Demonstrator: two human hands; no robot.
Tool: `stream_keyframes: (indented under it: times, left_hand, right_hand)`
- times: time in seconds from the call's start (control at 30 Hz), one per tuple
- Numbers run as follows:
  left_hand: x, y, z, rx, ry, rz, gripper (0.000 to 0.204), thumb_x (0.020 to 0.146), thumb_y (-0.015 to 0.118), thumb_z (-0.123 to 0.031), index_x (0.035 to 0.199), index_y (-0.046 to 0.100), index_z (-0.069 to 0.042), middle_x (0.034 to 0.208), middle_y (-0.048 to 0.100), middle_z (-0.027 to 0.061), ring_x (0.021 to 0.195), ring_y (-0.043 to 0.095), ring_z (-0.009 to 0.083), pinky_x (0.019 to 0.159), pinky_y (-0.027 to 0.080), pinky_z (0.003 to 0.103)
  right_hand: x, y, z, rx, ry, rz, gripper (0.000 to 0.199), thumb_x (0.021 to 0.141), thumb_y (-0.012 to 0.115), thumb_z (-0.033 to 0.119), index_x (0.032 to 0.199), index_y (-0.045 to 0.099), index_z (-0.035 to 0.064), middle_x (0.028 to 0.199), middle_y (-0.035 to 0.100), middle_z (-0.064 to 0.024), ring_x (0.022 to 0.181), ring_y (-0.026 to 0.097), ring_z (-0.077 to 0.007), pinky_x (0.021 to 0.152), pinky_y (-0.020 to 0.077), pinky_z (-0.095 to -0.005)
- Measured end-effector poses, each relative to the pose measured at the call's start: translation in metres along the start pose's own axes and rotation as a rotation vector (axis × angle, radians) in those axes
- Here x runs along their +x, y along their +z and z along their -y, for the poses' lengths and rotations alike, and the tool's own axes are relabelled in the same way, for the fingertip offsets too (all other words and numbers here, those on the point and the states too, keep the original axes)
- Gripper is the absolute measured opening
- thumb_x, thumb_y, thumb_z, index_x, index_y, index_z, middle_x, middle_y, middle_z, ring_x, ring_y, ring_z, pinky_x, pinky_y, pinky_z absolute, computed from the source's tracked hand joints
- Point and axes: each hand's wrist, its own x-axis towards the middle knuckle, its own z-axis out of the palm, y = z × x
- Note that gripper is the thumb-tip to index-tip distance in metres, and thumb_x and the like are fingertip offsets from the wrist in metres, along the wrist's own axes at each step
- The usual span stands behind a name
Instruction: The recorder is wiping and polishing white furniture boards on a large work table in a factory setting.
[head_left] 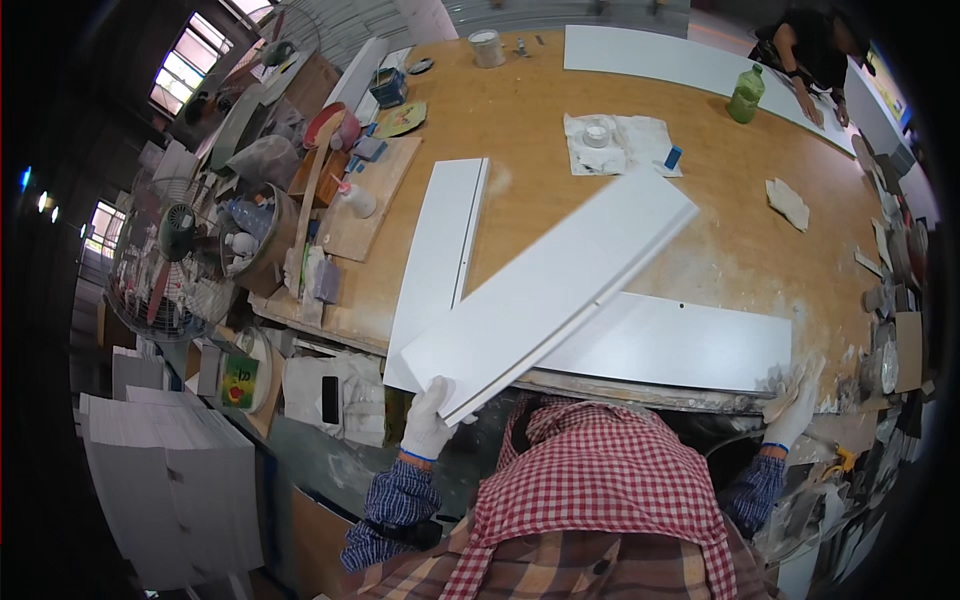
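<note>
- White board (548,290) held by the left hand (428,420) at its near corner; it runs diagonally up and to the right over the counter (700,240), its far end raised above the surface.
- Left grip: gloved fingers pinching the board's lower corner, thumb on top, at the counter's near edge.
- Right hand (795,400), also in a white glove, rests at the near right edge of the counter, fingers pressed onto a crumpled rag (790,378); cannot tell how firmly it is closed.
- Second white panel (680,345) lies flat along the near edge, its left end under the raised board.
- Third white panel (437,255) lies flat to the left, pointing away from the person, its near end under the held board.
- Counter top is bare wood, dusted white in patches.
- Farther out: white cloth (620,145) with a small round tub on it and a blue block at its right edge.
- Green bottle (746,95) stands near the far right, beside a long white panel (690,62).
- Another person (810,50) in dark clothing leans over that far panel, one hand on it.
- White bucket (487,47) stands at the far edge.
- Left of the counter: cluttered tools and containers, a wire-caged fan (170,265) below them.
- Stack of white sheets (165,480) sits lower left on the floor side.
</note>
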Motion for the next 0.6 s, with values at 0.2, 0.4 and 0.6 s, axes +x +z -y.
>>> stream_keyframes:
  times: [0.2, 0.4, 0.6]
  left_hand:
    - [-0.006, -0.033, -0.007, 0.006, 0.271, -0.248, 0.059, 0.105, 0.059, -0.043, 0.142, 0.049, 0.001, 0.127, 0.068, 0.0175, 0.103, 0.073, 0.0317, 0.076, 0.064, 0.042]
    - [0.005, -0.054, -0.001, -0.081, 0.329, -0.348, 0.055, 0.105, 0.06, -0.044, 0.143, 0.05, -0.005, 0.132, 0.066, 0.0113, 0.114, 0.068, 0.027, 0.089, 0.06, 0.044]
    - [0.014, -0.066, 0.016, -0.198, 0.268, -0.399, 0.052, 0.104, 0.061, -0.043, 0.143, 0.05, -0.01, 0.135, 0.064, 0.0091, 0.119, 0.065, 0.0266, 0.093, 0.058, 0.043]
  right_hand:
    - [0.022, -0.008, -0.039, 0.074, 0.084, 0.052, 0.056, 0.107, 0.052, 0.035, 0.157, 0.043, 0.0107, 0.16, 0.044, -0.0052, 0.142, 0.046, -0.0273, 0.109, 0.0429, -0.0457]
    - [0.002, 0.017, -0.021, 0.026, 0.046, 0.072, 0.058, 0.107, 0.051, 0.038, 0.159, 0.042, 0.0138, 0.16, 0.044, -0.0088, 0.143, 0.045, -0.0286, 0.111, 0.0418, -0.0472]
    - [-0.005, 0.018, -0.011, 0.008, 0.115, 0.05, 0.061, 0.108, 0.051, 0.039, 0.162, 0.036, 0.015, 0.162, 0.042, -0.0072, 0.146, 0.042, -0.0292, 0.115, 0.0377, -0.0484]
